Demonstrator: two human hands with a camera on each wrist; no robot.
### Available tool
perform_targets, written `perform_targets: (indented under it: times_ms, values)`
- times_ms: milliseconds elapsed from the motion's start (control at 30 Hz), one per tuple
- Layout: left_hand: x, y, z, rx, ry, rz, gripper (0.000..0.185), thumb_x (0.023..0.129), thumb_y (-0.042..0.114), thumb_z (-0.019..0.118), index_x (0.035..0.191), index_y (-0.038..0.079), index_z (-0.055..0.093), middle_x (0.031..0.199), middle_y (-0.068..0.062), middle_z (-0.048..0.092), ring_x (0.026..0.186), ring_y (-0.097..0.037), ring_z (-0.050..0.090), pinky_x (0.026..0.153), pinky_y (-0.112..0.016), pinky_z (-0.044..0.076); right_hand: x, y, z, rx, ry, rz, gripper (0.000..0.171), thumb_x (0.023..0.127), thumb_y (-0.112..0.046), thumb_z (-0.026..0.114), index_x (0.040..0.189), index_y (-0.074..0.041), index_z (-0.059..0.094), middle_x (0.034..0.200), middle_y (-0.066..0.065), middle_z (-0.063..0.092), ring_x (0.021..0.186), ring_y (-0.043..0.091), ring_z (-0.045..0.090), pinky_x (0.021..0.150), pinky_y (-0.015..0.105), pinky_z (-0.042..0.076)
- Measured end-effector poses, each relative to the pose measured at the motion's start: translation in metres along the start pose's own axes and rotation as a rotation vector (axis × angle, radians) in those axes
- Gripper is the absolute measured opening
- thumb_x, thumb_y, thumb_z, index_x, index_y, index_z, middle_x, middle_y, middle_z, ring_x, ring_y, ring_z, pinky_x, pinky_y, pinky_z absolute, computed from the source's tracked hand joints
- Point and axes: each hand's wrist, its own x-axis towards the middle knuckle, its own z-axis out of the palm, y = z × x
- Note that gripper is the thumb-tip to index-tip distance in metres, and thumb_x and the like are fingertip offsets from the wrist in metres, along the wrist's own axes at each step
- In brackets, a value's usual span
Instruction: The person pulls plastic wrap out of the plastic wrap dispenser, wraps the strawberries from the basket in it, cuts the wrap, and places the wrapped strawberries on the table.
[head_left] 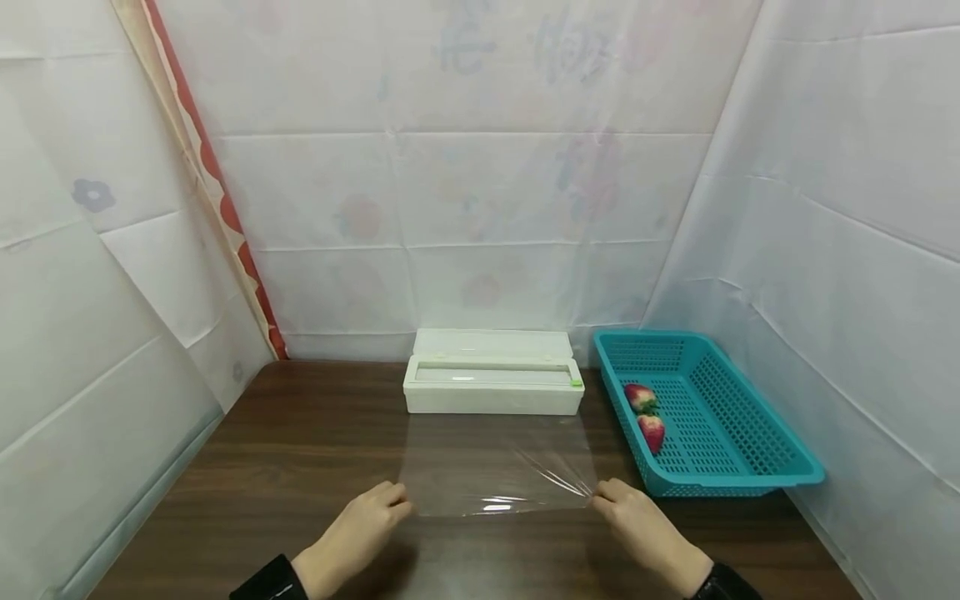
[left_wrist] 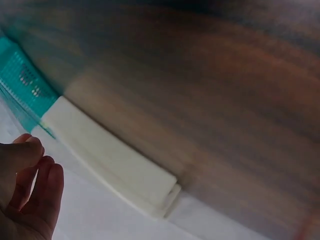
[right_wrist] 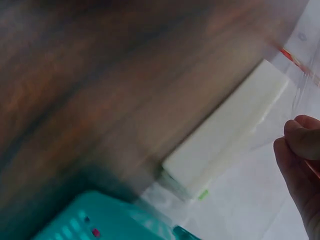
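A clear sheet of cling film [head_left: 495, 467] stretches from a white cling film dispenser box [head_left: 493, 396] toward the person. The left hand [head_left: 367, 529] pinches the sheet's near left corner. At the near right corner, the right hand [head_left: 648, 533] pinches the film, which bunches into shiny creases there. In the left wrist view, the left hand [left_wrist: 32, 185] has thumb and fingertips together beside the box [left_wrist: 115, 155]. Thumb and index finger of the right hand [right_wrist: 302, 160] meet on the film's edge in the right wrist view.
A teal plastic basket [head_left: 705, 417] stands to the right, with two strawberries [head_left: 651, 433] along its left side. The dispenser's lid [head_left: 491, 343] is raised at the back. White sheeting [head_left: 480, 208] surrounds the dark wooden table [head_left: 300, 450] on three sides.
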Motion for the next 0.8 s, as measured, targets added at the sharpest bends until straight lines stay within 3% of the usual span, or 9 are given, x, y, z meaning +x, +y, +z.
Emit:
perform_targets:
  times_ms: [33,100,133,200,400,800]
  values:
    - [-0.002,-0.001,0.003,0.004,-0.008,0.0,0.023,0.092,0.008,0.05,0.077,0.01,0.067,0.076,0.006,0.052,0.067,-0.002,0.045,0.056,-0.008,0.039,-0.002,-0.001,0.003,-0.005,-0.009,-0.007,0.016,0.077,-0.005,0.05,0.075,-0.012,0.064,0.076,-0.005,0.054,0.07,0.005,0.051,0.059,0.016,0.043]
    - [-0.006,-0.003,0.009,-0.003,-0.019,0.006,0.011,0.076,0.0,0.067,0.078,0.011,0.067,0.076,0.005,0.053,0.067,-0.002,0.047,0.055,-0.008,0.039,-0.005,-0.002,0.009,-0.002,-0.024,-0.02,0.016,0.078,-0.007,0.05,0.075,-0.012,0.064,0.076,-0.005,0.054,0.07,0.004,0.051,0.059,0.016,0.042]
    - [-0.007,-0.003,0.011,-0.004,-0.021,0.012,0.019,0.066,-0.003,0.072,0.077,0.011,0.067,0.075,0.005,0.053,0.067,-0.003,0.046,0.054,-0.009,0.039,-0.006,-0.003,0.012,-0.003,-0.033,-0.023,0.014,0.075,-0.006,0.052,0.075,-0.013,0.064,0.077,-0.006,0.054,0.07,0.004,0.051,0.059,0.016,0.042]
    - [-0.01,-0.005,0.016,0.016,-0.012,0.026,0.022,0.061,-0.004,0.072,0.075,0.012,0.066,0.075,0.007,0.052,0.066,-0.003,0.045,0.054,-0.01,0.038,-0.009,-0.004,0.018,-0.004,-0.053,-0.025,0.012,0.071,-0.004,0.058,0.074,-0.013,0.064,0.076,-0.007,0.053,0.07,0.004,0.05,0.058,0.016,0.042]
    - [-0.013,-0.009,0.031,0.054,0.0,0.051,0.015,0.064,0.003,0.066,0.071,0.016,0.062,0.074,0.01,0.049,0.067,-0.002,0.042,0.054,-0.013,0.037,-0.016,-0.004,0.032,-0.031,-0.104,0.009,0.025,0.057,0.004,0.07,0.073,-0.015,0.064,0.077,-0.007,0.054,0.069,0.006,0.051,0.056,0.018,0.042]
    - [-0.02,-0.009,0.043,0.068,-0.086,0.033,0.015,0.063,0.005,0.071,0.071,0.016,0.064,0.074,0.009,0.047,0.066,-0.004,0.042,0.051,-0.016,0.038,-0.021,-0.006,0.042,-0.005,-0.277,-0.008,0.024,0.061,0.001,0.072,0.078,-0.014,0.065,0.076,-0.007,0.05,0.072,0.004,0.046,0.056,0.014,0.038]
